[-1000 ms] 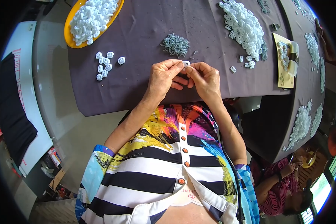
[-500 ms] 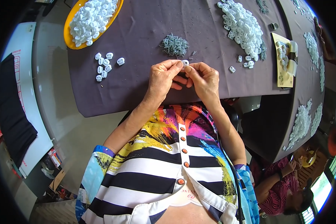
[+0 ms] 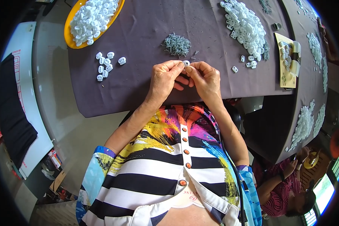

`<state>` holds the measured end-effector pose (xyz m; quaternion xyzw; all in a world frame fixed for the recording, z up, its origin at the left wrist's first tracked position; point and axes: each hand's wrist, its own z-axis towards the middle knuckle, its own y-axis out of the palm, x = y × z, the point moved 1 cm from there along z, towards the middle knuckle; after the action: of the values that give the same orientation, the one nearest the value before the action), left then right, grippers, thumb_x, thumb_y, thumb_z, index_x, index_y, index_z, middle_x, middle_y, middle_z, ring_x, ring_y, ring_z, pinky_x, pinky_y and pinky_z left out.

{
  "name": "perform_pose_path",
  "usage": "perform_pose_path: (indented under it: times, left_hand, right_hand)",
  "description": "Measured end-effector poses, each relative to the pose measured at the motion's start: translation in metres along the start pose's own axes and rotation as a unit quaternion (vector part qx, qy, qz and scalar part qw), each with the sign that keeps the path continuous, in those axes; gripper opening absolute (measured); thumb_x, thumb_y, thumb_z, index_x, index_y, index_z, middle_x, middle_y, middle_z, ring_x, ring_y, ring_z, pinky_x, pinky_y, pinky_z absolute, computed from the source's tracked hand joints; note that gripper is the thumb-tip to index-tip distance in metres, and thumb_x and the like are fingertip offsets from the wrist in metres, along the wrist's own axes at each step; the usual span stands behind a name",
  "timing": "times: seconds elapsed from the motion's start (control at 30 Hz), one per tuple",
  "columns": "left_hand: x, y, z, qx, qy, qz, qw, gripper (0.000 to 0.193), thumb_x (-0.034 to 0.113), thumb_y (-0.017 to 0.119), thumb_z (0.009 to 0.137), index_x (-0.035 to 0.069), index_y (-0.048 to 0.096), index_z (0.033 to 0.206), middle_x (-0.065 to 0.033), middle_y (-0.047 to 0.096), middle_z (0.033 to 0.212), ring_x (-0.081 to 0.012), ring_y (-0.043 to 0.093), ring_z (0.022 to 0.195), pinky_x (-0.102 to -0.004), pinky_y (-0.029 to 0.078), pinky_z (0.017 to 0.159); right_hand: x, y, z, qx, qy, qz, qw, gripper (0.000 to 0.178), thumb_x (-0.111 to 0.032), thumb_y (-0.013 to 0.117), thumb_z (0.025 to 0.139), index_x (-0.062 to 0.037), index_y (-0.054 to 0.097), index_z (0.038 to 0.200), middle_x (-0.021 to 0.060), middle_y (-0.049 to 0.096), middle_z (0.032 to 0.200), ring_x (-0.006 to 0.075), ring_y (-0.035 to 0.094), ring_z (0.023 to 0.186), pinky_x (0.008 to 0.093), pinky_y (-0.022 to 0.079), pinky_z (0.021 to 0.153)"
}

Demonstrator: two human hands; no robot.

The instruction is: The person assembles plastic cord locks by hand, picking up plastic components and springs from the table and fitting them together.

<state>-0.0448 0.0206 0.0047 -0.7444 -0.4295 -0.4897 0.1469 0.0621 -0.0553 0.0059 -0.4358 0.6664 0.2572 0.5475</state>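
Observation:
A small white plastic cord lock (image 3: 186,63) with a dark hole is pinched between both hands, close to the table's near edge. My left hand (image 3: 164,78) grips it from the left with thumb and forefinger, the other fingers curled below. From the right, the thumb and forefinger of my right hand (image 3: 207,80) press on it too. Just beyond the fingers lies a heap of small grey metal springs (image 3: 175,45), with a few strays beside it. Whether a spring sits in the piece is hidden by my fingertips.
Several white pieces (image 3: 105,67) lie loose on the left, below a yellow tray (image 3: 67,32) heaped with more. A large white pile (image 3: 248,30) spreads at the right, near a cardboard sheet (image 3: 286,77). Another person (image 3: 282,188) sits at the lower right.
My hands stay almost in place, still pinching the white piece, which has shifted only slightly. The other person's hands at the lower right have moved a little.

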Motion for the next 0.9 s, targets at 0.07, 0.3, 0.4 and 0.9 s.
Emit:
perform_pose_path:
  times: [0.07, 0.3, 0.4, 0.9]
  left_hand:
    - [0.001, 0.000, 0.000, 0.004, 0.001, 0.005, 1.000, 0.023, 0.018, 0.050, 0.088, -0.001, 0.061, 0.095, -0.0074, 0.063, 0.075, -0.0147, 0.062, 0.058, -0.0225, 0.049, 0.044]
    - [0.003, -0.001, -0.001, -0.002, -0.013, 0.005, 1.000, 0.023, 0.017, 0.050, 0.088, -0.002, 0.060, 0.096, -0.0087, 0.063, 0.075, -0.0156, 0.062, 0.059, -0.0229, 0.050, 0.046]
    - [0.001, -0.003, 0.002, -0.015, -0.018, -0.008, 1.000, 0.023, 0.018, 0.051, 0.087, -0.002, 0.060, 0.095, -0.0087, 0.063, 0.075, -0.0151, 0.062, 0.059, -0.0227, 0.050, 0.047]
    - [-0.001, -0.006, 0.000, -0.044, -0.047, -0.018, 0.998, 0.024, 0.021, 0.050, 0.089, -0.001, 0.060, 0.090, -0.0073, 0.061, 0.075, -0.0144, 0.062, 0.058, -0.0230, 0.052, 0.051]
  right_hand:
    - [0.000, -0.002, 0.001, -0.012, -0.001, 0.003, 1.000, 0.011, -0.008, 0.060, 0.081, 0.0033, 0.061, 0.083, 0.0012, 0.059, 0.066, 0.0044, 0.049, 0.052, 0.0185, 0.041, 0.048]
    - [0.000, -0.004, 0.003, -0.032, 0.010, -0.034, 0.999, 0.010, -0.005, 0.063, 0.078, 0.0011, 0.061, 0.086, 0.0013, 0.060, 0.064, 0.0047, 0.052, 0.055, 0.0189, 0.044, 0.050]
    - [-0.005, -0.004, 0.001, -0.008, -0.043, -0.104, 0.994, 0.016, -0.003, 0.062, 0.077, 0.0000, 0.059, 0.092, 0.0044, 0.060, 0.072, 0.0061, 0.054, 0.056, 0.0204, 0.044, 0.050]
    - [0.003, -0.012, 0.006, -0.077, -0.259, -0.184, 0.945, 0.026, -0.002, 0.061, 0.073, -0.0027, 0.055, 0.099, 0.0099, 0.055, 0.089, 0.0226, 0.059, 0.073, 0.0294, 0.046, 0.061]
